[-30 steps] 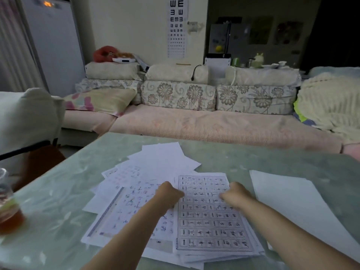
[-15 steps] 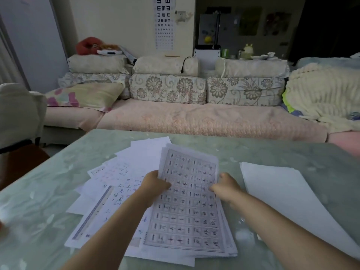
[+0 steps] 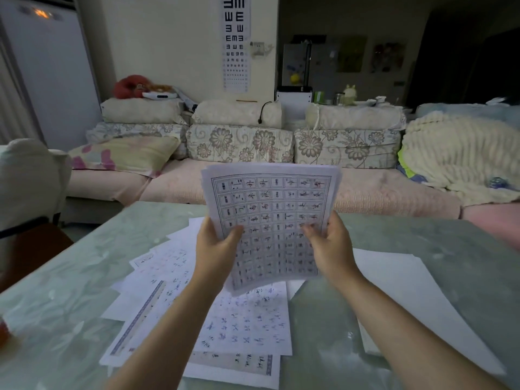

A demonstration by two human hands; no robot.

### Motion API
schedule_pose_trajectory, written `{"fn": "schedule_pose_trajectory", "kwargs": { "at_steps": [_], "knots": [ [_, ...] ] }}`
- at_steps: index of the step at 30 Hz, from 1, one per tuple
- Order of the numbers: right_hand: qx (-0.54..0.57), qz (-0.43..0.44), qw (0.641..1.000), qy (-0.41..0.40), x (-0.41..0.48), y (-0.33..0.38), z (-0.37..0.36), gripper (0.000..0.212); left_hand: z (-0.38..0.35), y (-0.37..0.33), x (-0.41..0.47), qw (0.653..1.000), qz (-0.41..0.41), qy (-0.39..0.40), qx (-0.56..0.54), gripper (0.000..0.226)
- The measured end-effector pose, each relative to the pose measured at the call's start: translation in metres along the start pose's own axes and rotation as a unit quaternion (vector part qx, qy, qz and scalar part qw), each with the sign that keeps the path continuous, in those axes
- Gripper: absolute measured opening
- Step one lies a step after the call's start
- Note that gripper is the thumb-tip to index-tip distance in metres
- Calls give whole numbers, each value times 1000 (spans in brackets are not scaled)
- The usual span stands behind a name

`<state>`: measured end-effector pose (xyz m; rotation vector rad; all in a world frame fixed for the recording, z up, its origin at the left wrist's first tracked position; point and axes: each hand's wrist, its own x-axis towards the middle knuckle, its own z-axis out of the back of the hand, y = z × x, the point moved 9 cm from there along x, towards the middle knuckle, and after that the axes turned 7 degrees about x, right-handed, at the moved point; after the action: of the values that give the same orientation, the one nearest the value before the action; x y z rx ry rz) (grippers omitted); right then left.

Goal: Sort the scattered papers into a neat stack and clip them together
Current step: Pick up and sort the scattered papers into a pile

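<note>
A person's left hand (image 3: 216, 249) and right hand (image 3: 332, 249) each grip a side edge of a sheaf of gridded papers (image 3: 270, 204), fingers (image 3: 235, 235) curled round it, holding it upright above the middle of the tabletop (image 3: 70, 291). Scattered sheets (image 3: 247, 322) lie beneath it toward 7 o'clock. A blank sheet (image 3: 408, 299) lies at 4 o'clock.
</note>
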<state>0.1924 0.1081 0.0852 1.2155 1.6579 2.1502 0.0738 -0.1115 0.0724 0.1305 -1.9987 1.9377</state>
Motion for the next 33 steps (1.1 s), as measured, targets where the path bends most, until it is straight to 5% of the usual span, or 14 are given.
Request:
{"fn": "schedule_pose_trajectory", "kwargs": {
  "at_steps": [15, 25, 33],
  "knots": [
    [-16, -102, 994, 23, -18, -44, 16, 28, -15, 18, -16, 994, -44, 6, 99, 16],
    [-110, -165, 979, 40, -24, -53, 22, 31, -42, 31, -13, 935, -4, 142, 325, 13],
    [-141, -271, 952, 26, -26, -84, 119, 42, -130, 54, -40, 932, 98, 233, 261, 26]
  ]
}}
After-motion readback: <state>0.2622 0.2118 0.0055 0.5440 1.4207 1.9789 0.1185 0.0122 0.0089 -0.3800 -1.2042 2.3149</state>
